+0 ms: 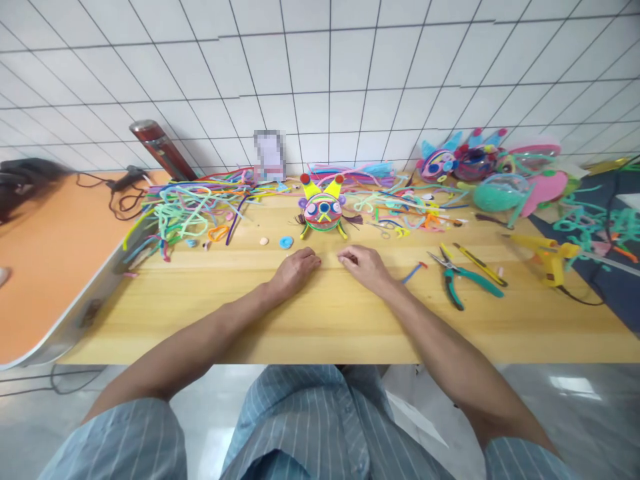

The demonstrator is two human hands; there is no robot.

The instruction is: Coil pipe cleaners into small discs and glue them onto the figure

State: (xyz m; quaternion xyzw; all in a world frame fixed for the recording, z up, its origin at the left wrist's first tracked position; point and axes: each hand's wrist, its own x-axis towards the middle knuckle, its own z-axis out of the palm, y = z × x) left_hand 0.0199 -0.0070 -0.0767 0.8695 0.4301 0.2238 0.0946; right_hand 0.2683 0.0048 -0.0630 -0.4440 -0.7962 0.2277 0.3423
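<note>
My left hand [296,272] rests on the wooden table, fingers curled together, with nothing visible in it. Facing it across a small gap, my right hand [364,265] lies in a loose fist, and no object shows in it either. Just beyond both hands stands a colourful craft figure [323,212] with a round body, yellow horns tipped in red, big pink-and-blue eyes and yellow feet. Neither hand touches it. A blue ring-shaped piece [286,243] and a small beige disc [264,241] lie ahead of my left hand.
Green-handled pliers [463,277], a yellow utility knife [481,265] and a yellow glue gun [550,257] lie at the right. Tangled pipe cleaners [183,213] heap at the left. More craft figures [465,160] and a brown flask [163,150] stand along the tiled wall.
</note>
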